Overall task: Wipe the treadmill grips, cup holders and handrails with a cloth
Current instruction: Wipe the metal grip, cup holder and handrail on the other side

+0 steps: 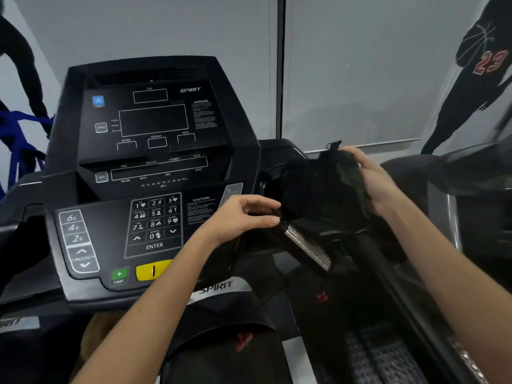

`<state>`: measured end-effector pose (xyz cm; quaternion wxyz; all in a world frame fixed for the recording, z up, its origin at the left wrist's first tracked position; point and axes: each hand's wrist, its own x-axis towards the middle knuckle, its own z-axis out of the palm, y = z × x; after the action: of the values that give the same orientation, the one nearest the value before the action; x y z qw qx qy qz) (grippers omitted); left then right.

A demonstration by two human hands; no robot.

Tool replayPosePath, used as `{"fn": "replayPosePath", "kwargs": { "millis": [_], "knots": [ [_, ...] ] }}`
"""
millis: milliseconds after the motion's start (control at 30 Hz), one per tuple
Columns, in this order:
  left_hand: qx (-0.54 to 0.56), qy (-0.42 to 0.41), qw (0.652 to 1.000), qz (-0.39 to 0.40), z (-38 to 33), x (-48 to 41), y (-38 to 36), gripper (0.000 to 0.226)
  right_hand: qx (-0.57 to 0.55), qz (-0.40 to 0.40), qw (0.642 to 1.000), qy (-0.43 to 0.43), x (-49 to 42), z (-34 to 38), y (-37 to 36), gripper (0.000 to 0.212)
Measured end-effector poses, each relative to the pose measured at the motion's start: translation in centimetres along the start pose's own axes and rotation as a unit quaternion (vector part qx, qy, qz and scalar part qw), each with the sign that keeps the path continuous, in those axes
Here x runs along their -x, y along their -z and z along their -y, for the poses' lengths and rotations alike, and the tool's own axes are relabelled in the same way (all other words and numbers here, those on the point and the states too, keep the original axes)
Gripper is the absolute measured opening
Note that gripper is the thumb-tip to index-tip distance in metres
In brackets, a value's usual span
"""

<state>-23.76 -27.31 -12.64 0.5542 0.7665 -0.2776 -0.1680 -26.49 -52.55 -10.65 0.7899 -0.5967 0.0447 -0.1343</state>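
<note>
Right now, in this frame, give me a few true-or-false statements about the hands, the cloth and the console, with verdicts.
1. The right hand holds a dark cloth. True.
2. The cloth is at the left side of the console. False: it is at the right side.
3. The console's display windows are lit. False: they are dark.
4. The left hand is at the cloth's left edge. True.

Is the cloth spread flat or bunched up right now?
Bunched: the cloth is a crumpled wad with a corner sticking up, gripped by the right hand.
</note>
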Motion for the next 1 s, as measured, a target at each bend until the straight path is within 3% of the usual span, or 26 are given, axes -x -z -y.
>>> {"fn": "replayPosePath", "kwargs": {
  "millis": [267,500,633,767,867,1000],
  "knots": [
    [-0.013,0.009,0.999,-0.04,-0.4,0.3,-0.6,0.026,0.037,0.102,0.989,-0.099,2.0,-4.6,0.1,0.03],
    [0.034,0.005,0.995,-0.092,-0.1,1.0,-2.0,0.025,0.085,0.231,0.955,-0.167,2.8,-6.8,-1.1,0.027],
    [0.034,0.008,0.995,-0.098,-0.2,1.2,-2.2,0.025,0.097,0.231,0.94,-0.23,3.0,-7.4,-0.5,0.025],
    [0.037,0.006,0.994,-0.103,-0.2,1.4,-2.4,0.025,0.054,0.239,0.921,-0.304,3.1,-7.9,1.3,0.04],
    [0.037,0.007,0.993,-0.11,-0.3,1.4,-2.5,0.026,0.046,0.261,0.922,-0.282,3.1,-8.1,2.2,0.02],
    [0.045,0.01,0.993,-0.113,-0.2,1.4,-2.5,0.027,0.029,0.254,0.933,-0.255,2.6,-8.3,2.8,0.03]
  ]
}}
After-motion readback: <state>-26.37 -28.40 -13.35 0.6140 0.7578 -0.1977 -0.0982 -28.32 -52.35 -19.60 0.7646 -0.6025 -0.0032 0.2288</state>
